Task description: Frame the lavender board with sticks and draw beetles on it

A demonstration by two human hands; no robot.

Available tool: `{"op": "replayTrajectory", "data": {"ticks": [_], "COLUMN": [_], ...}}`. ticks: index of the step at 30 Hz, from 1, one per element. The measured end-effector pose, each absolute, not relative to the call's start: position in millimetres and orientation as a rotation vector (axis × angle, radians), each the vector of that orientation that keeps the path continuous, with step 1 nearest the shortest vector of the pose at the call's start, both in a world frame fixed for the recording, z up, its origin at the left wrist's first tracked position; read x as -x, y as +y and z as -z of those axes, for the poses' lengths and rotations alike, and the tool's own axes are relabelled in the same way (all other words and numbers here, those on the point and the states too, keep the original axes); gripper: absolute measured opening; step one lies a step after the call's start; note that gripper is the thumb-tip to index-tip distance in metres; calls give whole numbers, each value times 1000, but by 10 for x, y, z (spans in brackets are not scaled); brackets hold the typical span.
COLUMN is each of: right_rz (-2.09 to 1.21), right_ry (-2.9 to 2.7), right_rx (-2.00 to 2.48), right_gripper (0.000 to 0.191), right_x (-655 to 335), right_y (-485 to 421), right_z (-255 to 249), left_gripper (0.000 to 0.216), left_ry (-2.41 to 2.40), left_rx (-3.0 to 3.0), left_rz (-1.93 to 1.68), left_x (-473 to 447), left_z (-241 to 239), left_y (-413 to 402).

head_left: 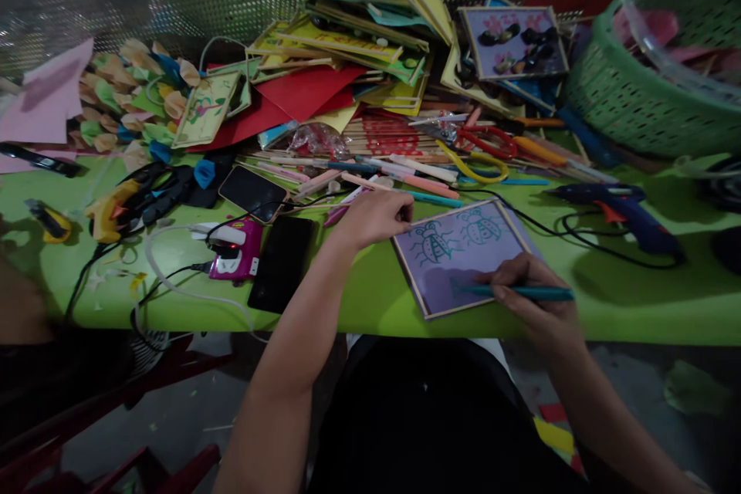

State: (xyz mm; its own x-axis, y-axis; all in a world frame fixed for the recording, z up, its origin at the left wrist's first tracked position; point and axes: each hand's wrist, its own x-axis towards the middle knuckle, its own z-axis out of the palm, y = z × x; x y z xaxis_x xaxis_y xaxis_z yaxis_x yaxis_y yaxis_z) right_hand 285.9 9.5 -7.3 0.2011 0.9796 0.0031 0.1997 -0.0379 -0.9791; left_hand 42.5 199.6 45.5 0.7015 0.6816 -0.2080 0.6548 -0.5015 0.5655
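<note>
A purple card (440,289) edged with thin wooden sticks lies tilted on the table near its front edge. Two green line drawings of round figures with hats (431,245) fill its upper half. My right hand (536,297) grips a teal marker pen (547,293), its tip over the lower part of the card. At the card's upper left corner rests my left hand (379,216), fingers curled inward; what they hold, if anything, is hidden.
Behind lie scattered markers (428,185), scissors (486,143) and a heap of framed cards (347,38). A glue gun (631,216) with its cord and a green basket (614,85) are right. Phones (282,262) and a pink power adapter (236,258) sit left.
</note>
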Motion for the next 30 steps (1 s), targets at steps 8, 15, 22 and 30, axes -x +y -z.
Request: {"op": "replayTrajectory", "data": {"ticks": [8,15,22,30], "right_rz": [-962,-948,-937,-905], "right_ry": [-1295,-1377,-1404,-1313], "right_rx": [1476,1475,1467,1472], "right_gripper": [17,12,12,16], "right_x": [-2871,-2905,-2893,-2867], "right_y": [96,81,89,85], "right_z": [80,107,94,92], "left_gripper": [11,10,12,11], "left_ry": [1020,1029,1025,1011], "left_rx": [-2290,-2278,-2276,-2293], "left_rz": [-42,-34,-45,-60], "left_x": [-431,-432,-428,-421], "left_z": [-452,-465,-449,-433], "left_y": [1999,1993,2001,2004]}}
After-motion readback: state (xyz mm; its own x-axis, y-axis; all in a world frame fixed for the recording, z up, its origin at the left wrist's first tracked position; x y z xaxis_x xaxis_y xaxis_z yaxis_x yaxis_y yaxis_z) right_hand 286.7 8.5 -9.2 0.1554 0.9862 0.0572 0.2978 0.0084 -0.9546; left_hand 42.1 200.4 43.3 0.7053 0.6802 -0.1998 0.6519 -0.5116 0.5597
